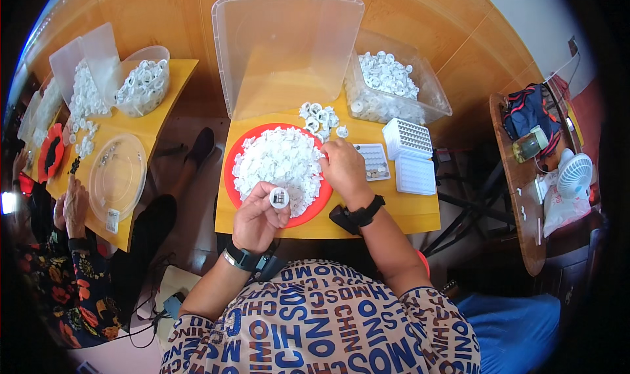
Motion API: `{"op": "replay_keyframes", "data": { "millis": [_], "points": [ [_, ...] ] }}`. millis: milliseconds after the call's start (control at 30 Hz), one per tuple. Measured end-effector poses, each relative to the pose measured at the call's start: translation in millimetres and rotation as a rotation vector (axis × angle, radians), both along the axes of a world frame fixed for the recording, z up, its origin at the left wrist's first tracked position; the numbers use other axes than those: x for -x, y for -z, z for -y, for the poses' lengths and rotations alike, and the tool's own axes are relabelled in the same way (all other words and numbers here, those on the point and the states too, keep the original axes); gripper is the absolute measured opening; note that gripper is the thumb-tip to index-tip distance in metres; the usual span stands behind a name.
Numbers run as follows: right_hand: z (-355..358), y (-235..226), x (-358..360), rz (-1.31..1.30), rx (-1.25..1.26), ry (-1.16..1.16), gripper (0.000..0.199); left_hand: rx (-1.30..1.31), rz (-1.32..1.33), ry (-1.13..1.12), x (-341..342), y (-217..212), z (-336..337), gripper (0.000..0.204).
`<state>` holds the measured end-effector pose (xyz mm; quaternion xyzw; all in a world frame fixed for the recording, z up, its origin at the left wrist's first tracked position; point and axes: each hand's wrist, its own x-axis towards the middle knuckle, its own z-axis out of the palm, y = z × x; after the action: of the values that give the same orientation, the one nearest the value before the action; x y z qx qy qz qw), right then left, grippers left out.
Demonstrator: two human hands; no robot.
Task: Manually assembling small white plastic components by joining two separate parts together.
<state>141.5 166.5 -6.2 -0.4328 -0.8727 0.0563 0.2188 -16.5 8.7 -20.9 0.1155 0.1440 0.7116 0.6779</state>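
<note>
My left hand [256,218] holds a small round white plastic part [279,197] with a dark centre, just over the near edge of a red plate [231,156]. The plate is heaped with small white plastic pieces [279,160]. My right hand [342,167] rests at the right side of that heap, fingers curled onto the pieces; what it grips is hidden. A few finished white rings [318,118] lie on the yellow table [407,216] behind the plate. A small tray of tiny metal parts [374,162] sits right of my right hand.
A clear lid [285,45] leans upright behind the plate, beside a clear bin of white rings [390,85]. Two white grid trays [410,154] lie at right. Another person [69,206] works at a left table with a bowl [143,85]. A white fan [574,174] stands far right.
</note>
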Motion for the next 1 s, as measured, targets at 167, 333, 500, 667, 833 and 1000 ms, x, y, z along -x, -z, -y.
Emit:
{"op": "replay_keyframes", "data": {
  "millis": [167,333,500,667,833,1000],
  "points": [
    [3.2,-2.2,1.9,-0.03,0.024,-0.014,0.009,-0.176,0.024,0.1,4.9,3.3,-4.7,0.016],
    [8.4,-7.2,-1.6,-0.189,0.105,-0.034,0.009,-0.176,0.056,0.114,3.4,3.1,-4.4,0.019],
    [24.9,-16.6,-6.3,-0.605,0.654,-0.114,0.01,-0.192,0.046,0.137,2.3,2.9,-4.5,0.02],
    [60.8,-19.9,-5.2,-0.855,0.806,-0.214,0.011,-0.167,0.025,0.163,-1.2,-1.9,-3.0,0.02],
    [89.4,-33.8,-8.7,-0.79,0.77,-0.257,0.007,-0.122,0.023,0.163,-7.2,-6.8,1.6,0.019],
    [98.6,-37.5,-11.9,-0.879,0.807,-0.379,0.007,-0.156,0.0,0.175,-9.2,-10.0,6.0,0.019]
  ]
}}
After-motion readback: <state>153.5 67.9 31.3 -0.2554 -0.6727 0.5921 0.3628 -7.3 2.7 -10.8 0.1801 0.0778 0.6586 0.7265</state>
